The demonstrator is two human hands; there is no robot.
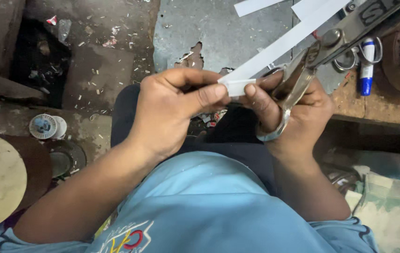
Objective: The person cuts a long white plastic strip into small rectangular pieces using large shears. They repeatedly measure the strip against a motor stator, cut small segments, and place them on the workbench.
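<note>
A white strip [279, 47] is being pinched at its near end by the left hand [171, 110], its length running up-right over the surface [218, 33], while big shears [312, 65] are being gripped tight in the right hand [298, 112] just beside it.

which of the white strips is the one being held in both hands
The long white strip running diagonally from the top right down to the fingertips, pinched by left hand and right hand. The other strips lie loose on the grey surface.
</note>
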